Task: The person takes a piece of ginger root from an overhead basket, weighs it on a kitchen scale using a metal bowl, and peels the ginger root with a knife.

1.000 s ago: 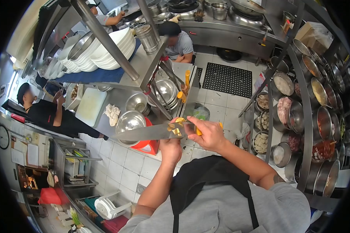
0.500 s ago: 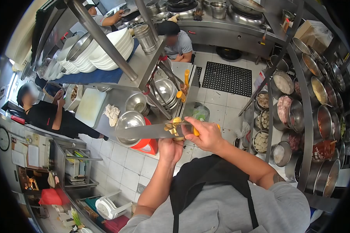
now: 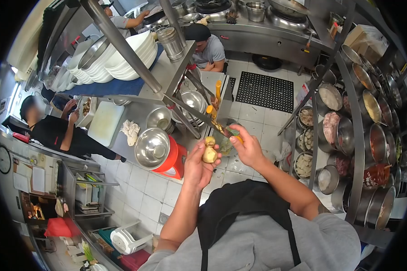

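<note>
In my left hand (image 3: 198, 163) rests a knobby, pale-yellow piece of ginger (image 3: 209, 155), with the fingers curled around it. My right hand (image 3: 248, 148) grips a large kitchen knife (image 3: 195, 114) by its yellow handle. The blade points up and left, apart from the ginger, with yellowish scraps clinging to it near the handle. Under my hands, partly hidden, is a bin with a clear liner (image 3: 234, 125) on the floor. To the left, a shiny metal bowl (image 3: 152, 148) sits on a red scale (image 3: 178, 158).
A steel counter with a white cutting board (image 3: 105, 121), a crumpled cloth (image 3: 130, 132) and stacked bowls lies left. White plates (image 3: 133, 56) fill the shelf above. Racks of food pans (image 3: 328, 131) stand right. Several co-workers are around, and a black mat (image 3: 264, 91) lies ahead.
The knife has lifted off the ginger and swung from pointing left to pointing up-left. My right hand moved slightly right and down. My left hand has turned, showing more of the ginger.
</note>
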The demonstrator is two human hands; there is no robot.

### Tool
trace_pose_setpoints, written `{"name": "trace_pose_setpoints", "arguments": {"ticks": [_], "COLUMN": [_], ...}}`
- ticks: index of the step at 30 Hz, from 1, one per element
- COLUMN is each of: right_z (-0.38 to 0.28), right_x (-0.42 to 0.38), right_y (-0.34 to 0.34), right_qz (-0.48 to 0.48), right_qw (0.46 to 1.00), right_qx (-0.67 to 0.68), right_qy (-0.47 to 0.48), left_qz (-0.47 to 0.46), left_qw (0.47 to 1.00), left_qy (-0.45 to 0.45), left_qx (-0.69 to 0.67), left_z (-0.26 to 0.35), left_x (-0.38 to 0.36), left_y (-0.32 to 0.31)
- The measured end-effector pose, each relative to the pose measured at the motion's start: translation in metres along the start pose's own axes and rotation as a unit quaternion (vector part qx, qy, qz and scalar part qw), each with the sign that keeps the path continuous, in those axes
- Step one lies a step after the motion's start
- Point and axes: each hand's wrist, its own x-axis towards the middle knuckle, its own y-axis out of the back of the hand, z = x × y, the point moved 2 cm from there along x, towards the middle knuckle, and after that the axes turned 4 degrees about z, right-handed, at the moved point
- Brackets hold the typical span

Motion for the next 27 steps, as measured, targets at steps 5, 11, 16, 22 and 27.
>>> {"name": "trace_pose_setpoints", "arguments": {"ticks": [5, 11, 16, 22, 27], "right_z": [0.012, 0.018, 0.006, 0.007, 0.007], "right_x": [-0.005, -0.008, -0.009, -0.014, -0.011], "right_y": [-0.004, -0.004, 0.003, -0.006, -0.007], "right_qz": [-0.011, -0.052, -0.163, -0.224, -0.245], "right_qw": [0.994, 0.985, 0.959, 0.912, 0.906], "right_qx": [0.1, 0.152, 0.172, 0.235, 0.252], "right_qy": [-0.04, -0.071, -0.153, -0.251, -0.235], "left_qz": [0.007, 0.03, 0.089, 0.205, 0.202], "left_qw": [1.0, 0.999, 0.996, 0.964, 0.956], "left_qy": [-0.001, 0.012, 0.012, -0.088, -0.111], "left_qx": [0.02, 0.011, 0.024, 0.144, 0.183], "left_z": [0.001, 0.002, -0.003, -0.008, -0.006], "left_x": [0.001, 0.005, 0.018, 0.027, 0.026], "left_y": [-0.004, 0.006, 0.031, 0.024, 0.014]}}
